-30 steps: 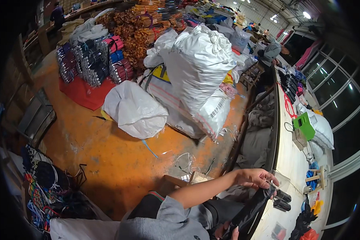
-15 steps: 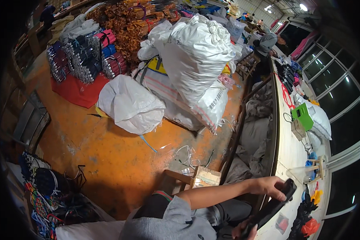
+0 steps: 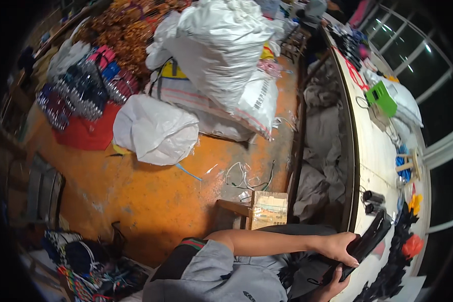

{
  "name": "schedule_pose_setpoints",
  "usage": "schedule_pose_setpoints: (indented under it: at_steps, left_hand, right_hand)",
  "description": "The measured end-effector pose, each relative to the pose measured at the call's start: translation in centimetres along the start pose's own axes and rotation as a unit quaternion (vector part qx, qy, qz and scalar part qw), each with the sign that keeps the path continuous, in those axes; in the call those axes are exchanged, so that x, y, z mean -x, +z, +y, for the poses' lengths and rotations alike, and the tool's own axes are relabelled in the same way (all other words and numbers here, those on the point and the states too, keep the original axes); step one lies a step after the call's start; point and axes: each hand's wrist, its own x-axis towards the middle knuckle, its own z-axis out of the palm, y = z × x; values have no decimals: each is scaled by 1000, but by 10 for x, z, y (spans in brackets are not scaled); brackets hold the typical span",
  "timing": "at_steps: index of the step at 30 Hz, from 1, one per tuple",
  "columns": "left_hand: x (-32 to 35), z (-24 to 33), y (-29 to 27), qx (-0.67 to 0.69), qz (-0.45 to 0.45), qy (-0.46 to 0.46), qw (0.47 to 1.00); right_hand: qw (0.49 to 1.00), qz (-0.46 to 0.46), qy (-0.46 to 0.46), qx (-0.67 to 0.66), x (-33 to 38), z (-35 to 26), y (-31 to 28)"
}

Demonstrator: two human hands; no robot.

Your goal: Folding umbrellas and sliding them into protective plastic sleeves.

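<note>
A pale desk (image 3: 370,171) runs down the right side of the frame; a bulging white sack (image 3: 221,55) fills the upper centre. At lower right, a long black bundle (image 3: 371,235) slants across the desk's edge. The left hand (image 3: 340,247) has its grip closed around it; the right hand (image 3: 334,286) grasps its lower end. Short black rolls (image 3: 373,197) lie just above.

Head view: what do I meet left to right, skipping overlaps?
Dark grey chair → slumped, rounded white sack → small wooden stool → long glossy black bundle, in the grip of left hand and right hand → crumpled red-orange plastic bag.
</note>
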Motion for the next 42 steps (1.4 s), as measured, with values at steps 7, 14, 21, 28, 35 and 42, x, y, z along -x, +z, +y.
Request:
schedule_pose_setpoints:
  at_steps: [7,14,21,28,35,42]
  left_hand:
    - [-20,-19,2,214,102,-4,971]
    - [-20,-18,-1,185,269,-116,938]
    - [-16,-54,38,40,266,-144,952]
    - [-107,-67,-27,-331,131,-207,912]
    - [-257,-98,-121,-622,160,-85,761]
    - [-348,-140,-252,-712,-80,-105,689]
  right_hand:
    - [959,-274,40,-63,50,-40,-25]
    - [921,-254,243,-165,25,-51,-13]
    - [950,-133,220,-179,14,-14,10]
    - [930,-107,314,-156,8,22,-5]
    - [946,-97,305,-50,-8,54,-36]
    - [970,-51,237,14,-50,52,-72]
